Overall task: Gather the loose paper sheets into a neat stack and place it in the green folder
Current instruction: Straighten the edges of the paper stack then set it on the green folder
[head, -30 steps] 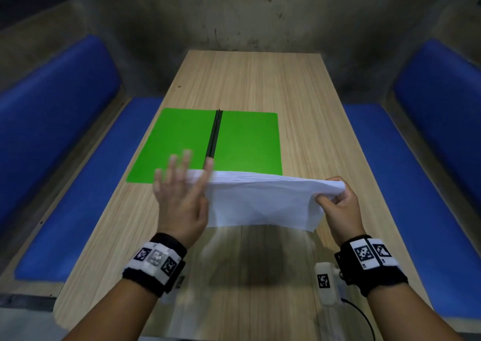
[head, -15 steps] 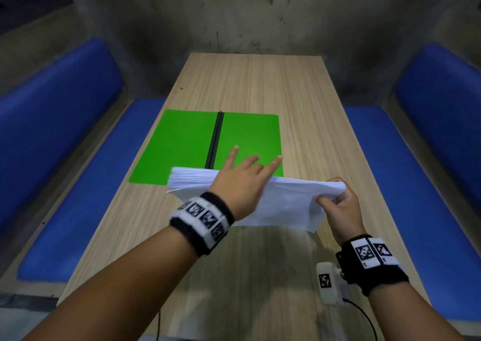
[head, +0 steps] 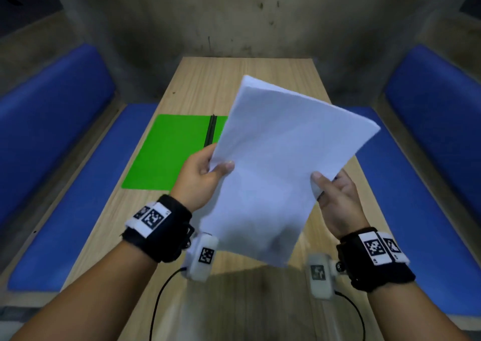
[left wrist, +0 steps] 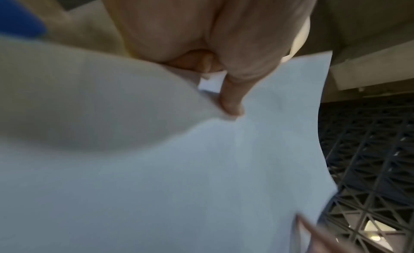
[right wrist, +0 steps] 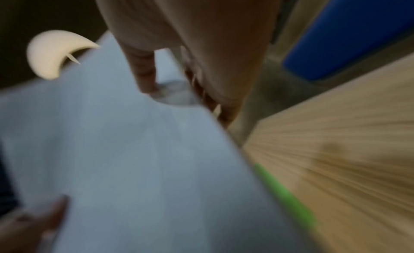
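A stack of white paper sheets (head: 281, 163) is held up off the table, tilted toward me, with its far corner pointing up. My left hand (head: 205, 174) pinches its left edge, thumb on the front face. My right hand (head: 333, 192) holds the right edge, thumb on the front and fingers behind. In the left wrist view the paper stack (left wrist: 179, 177) fills the frame under my thumb; the right wrist view shows the same paper stack (right wrist: 134, 159), blurred. The green folder (head: 171, 153) lies open flat on the table behind the sheets, its right half hidden by them.
The wooden table (head: 234, 80) runs away from me to a concrete wall. Blue padded benches (head: 65, 171) line both sides. Cables trail from the wrist cameras near the table's front edge.
The stack was lying low and flat over the table, gripped by the right hand alone. Now both hands hold it, and it is raised and swung up to face me.
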{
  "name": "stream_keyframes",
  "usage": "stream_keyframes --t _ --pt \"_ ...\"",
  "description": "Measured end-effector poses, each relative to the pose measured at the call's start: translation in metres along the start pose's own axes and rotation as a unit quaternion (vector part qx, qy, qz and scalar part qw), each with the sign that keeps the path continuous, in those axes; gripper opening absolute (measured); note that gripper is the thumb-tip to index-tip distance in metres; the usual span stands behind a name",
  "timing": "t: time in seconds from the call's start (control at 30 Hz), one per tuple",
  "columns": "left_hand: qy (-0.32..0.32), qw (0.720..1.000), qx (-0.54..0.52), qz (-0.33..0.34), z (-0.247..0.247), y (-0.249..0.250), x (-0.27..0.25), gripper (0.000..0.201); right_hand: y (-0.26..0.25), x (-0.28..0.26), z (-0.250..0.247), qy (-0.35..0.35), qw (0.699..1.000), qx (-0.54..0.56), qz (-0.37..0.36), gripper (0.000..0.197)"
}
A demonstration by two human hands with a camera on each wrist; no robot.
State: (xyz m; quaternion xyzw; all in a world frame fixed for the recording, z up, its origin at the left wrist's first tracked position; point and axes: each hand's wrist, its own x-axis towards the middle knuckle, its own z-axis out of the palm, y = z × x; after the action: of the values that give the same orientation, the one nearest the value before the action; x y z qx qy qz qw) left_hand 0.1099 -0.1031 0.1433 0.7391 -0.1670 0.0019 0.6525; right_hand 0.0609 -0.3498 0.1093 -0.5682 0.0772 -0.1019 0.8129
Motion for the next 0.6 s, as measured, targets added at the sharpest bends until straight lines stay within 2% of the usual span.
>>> stream_keyframes --t 0.13,0.27,0.37,0.47,0.53,0.6 --pt "0.093 0.995 -0.025 0.04 0.008 -0.012 -0.021 0.039 -0.025 -0.005 0.029 -0.024 0.993 -0.065 -0.093 0.033" --pt "0.144 0.986 -0.007 0.082 0.009 -0.017 -0.032 0.04 -0.026 -0.016 0.04 -0.026 0.983 -0.103 -0.148 0.036" --pt "0.158 0.986 0.022 0.052 0.011 -0.035 -0.047 0.037 -0.008 -0.026 0.04 -0.017 0.98 -0.138 -0.143 0.033" --pt "0.143 0.989 0.037 -0.001 0.014 -0.054 -0.065 0.037 0.013 -0.037 0.035 -0.001 0.979 -0.18 -0.097 0.029" --pt "0.144 0.989 0.037 0.008 0.014 -0.051 -0.066 0.039 0.013 -0.038 0.034 0.01 0.976 -0.187 -0.108 0.032" --pt "0.154 0.986 0.035 0.046 0.013 -0.036 -0.058 0.054 0.003 -0.034 0.038 0.019 0.972 -0.174 -0.154 0.049"
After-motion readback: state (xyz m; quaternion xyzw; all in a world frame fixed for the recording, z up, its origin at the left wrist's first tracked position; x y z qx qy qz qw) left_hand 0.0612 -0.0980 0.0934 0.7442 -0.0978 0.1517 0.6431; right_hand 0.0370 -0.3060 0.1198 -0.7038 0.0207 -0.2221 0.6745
